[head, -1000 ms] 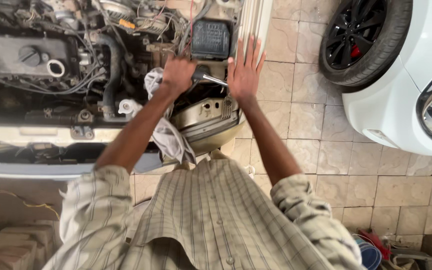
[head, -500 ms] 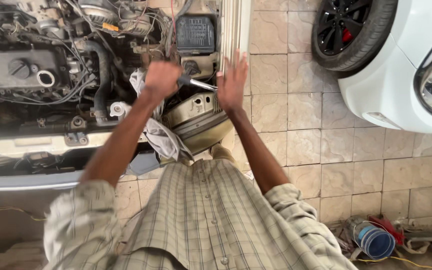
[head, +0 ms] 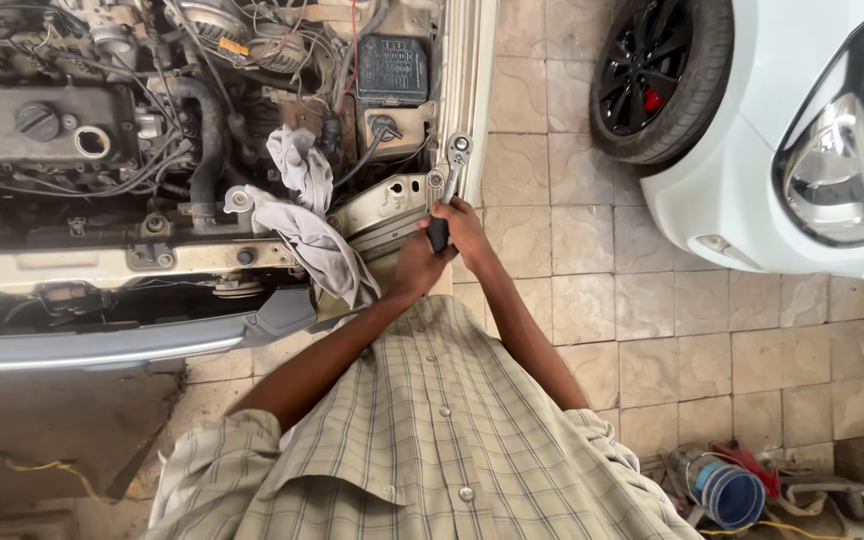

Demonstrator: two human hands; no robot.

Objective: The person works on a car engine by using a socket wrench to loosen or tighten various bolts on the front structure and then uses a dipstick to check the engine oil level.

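Ratchet wrench [head: 449, 185] work is shown at the front corner of the open engine bay [head: 152, 120], where the chromed head of the tool is set against the metal bracket [head: 392, 205] beside the pale fender edge [head: 477, 110]. The dark handle is clasped by both hands together: the right hand [head: 467, 225] is wrapped over it from the outer side and the left hand [head: 414, 262] is closed just below, so the grip of each is pressed tight around the handle, with no fingers spread. For the turn to be made well, the head should be kept square on the fastener, which is hidden under the tool, and the pull should be drawn along the plane of the handle rather than upward, or the socket may be tipped off. A grey rag [head: 312, 225] is draped over the radiator support just beside the hands and is best kept out of the swing. Loose wires [head: 372, 150] near the black fuse box [head: 390, 70] lie close to the arc as well. Footing on the tiled floor [head: 572, 300] looks steady, well apart from the white car [head: 802, 130].
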